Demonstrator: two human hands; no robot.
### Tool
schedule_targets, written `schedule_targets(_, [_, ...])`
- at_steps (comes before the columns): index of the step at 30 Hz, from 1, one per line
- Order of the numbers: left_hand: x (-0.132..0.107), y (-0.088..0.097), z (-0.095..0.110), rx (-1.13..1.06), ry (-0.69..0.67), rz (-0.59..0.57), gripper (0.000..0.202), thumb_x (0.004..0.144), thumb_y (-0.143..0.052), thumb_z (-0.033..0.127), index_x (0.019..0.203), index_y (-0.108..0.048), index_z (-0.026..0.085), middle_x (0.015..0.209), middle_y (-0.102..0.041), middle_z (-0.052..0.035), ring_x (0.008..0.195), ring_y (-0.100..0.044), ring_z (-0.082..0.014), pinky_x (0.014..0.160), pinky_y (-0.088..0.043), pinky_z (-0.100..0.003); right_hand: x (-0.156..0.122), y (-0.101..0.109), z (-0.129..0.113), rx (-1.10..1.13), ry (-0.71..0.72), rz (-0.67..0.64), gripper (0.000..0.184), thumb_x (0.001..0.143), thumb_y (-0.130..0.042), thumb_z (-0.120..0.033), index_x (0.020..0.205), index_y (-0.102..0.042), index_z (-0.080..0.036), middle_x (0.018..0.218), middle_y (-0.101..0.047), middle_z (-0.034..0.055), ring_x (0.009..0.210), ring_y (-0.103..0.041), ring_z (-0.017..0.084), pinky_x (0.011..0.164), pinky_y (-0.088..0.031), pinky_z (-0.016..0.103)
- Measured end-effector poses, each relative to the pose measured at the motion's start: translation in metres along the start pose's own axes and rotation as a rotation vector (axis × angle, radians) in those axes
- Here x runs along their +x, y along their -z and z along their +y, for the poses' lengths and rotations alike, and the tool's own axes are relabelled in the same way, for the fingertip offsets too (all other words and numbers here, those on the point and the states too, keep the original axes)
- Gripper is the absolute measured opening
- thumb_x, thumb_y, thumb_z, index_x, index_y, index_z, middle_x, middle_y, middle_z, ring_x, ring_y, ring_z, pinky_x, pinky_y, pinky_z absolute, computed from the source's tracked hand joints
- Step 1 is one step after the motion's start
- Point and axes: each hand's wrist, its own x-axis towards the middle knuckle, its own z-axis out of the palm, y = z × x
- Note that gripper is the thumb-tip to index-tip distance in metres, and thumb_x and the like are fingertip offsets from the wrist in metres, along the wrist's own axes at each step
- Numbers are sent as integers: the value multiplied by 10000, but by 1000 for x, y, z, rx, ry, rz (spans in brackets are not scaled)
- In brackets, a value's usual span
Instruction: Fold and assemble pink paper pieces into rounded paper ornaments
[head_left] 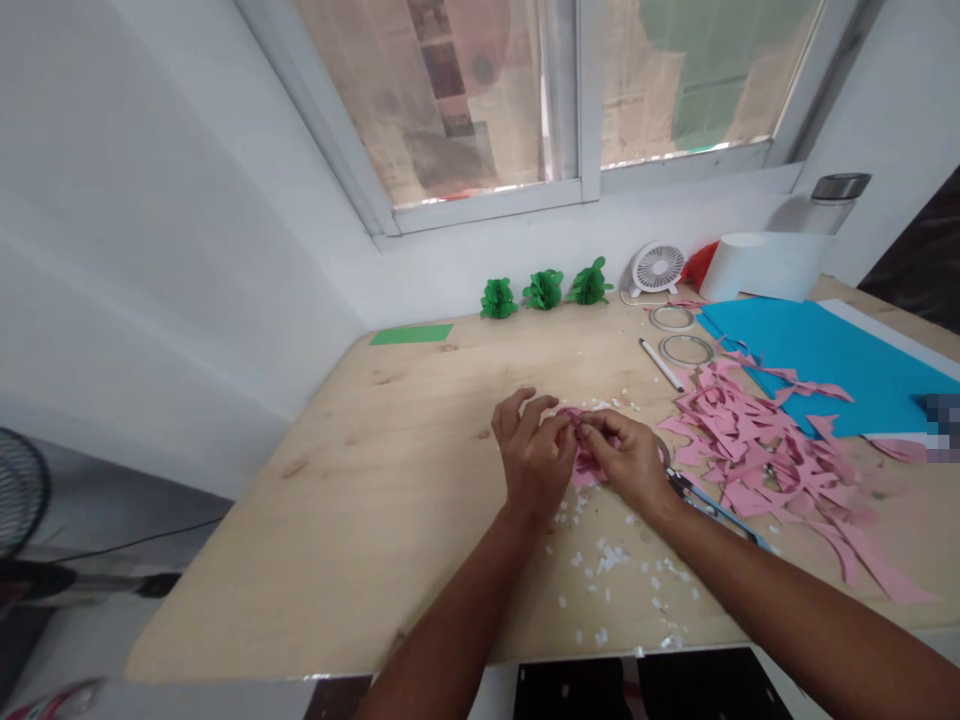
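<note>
Pinching the pink folded paper [583, 468] between my left hand [532, 455] and right hand [631, 460]; both closed on it, equally near.

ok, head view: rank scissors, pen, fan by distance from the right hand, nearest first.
1. Scissors, just right of the right hand, which pinches pink paper.
2. Pen, beyond the hand, further back.
3. Fan, farthest, at the back.

Three green pompoms [543, 289] (two tape rings [685, 350])
</note>
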Motion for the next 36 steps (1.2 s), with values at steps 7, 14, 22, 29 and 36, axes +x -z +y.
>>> schedule_targets(7, [0, 2, -4, -285, 274, -20, 51, 730, -603, 146, 721, -618, 194, 911, -652, -45, 1044, -535, -211, 911, -433, -396, 5, 1, -6, 114, -70, 65, 228, 685, -679, -381, 791, -704, -181, 666, -675, 5, 552, -583, 124, 496, -474, 230])
schedule_targets(14, [-1, 4, -23, -496, 602, 31, 149, 749, -521, 156, 875, -595, 182, 960, -650, -58, 966, -603, -185, 897, -448, -362, 11, 5, -7, 409, -256, 156, 271, 575, -773, -349, 764, -685, -175, 620, -674, -8, 500, -561, 109, 474, -404, 211])
schedule_targets(22, [2, 3, -25, -403, 698, -80, 167, 799, -509, 273, 764, -640, 175, 804, -665, -40, 816, -621, -180, 792, -478, -336, 11, 7, -13, 560, -288, 106, 255, 561, -790, -310, 744, -684, -168, 612, -669, -7, 518, -566, 111, 501, -425, 219])
schedule_targets(29, [5, 12, -10, -268, 378, 44, 123, 808, -536, 192, 880, -634, 182, 908, -642, -62, 916, -582, -182, 845, -473, -370, 12, 6, -12, 594, -296, 134, 251, 559, -794, -280, 753, -680, -168, 637, -685, -9, 538, -582, 98, 533, -450, 208])
schedule_targets(36, [1, 9, 16, -172, -40, -62, 83, 748, -600, 149, 792, -642, 206, 1073, -602, -77, 1167, -437, -255, 960, -404, -451, 11, 4, -18, 577, -308, 168, 263, 532, -792, -255, 753, -677, -171, 625, -679, -19, 512, -573, 94, 511, -450, 204])
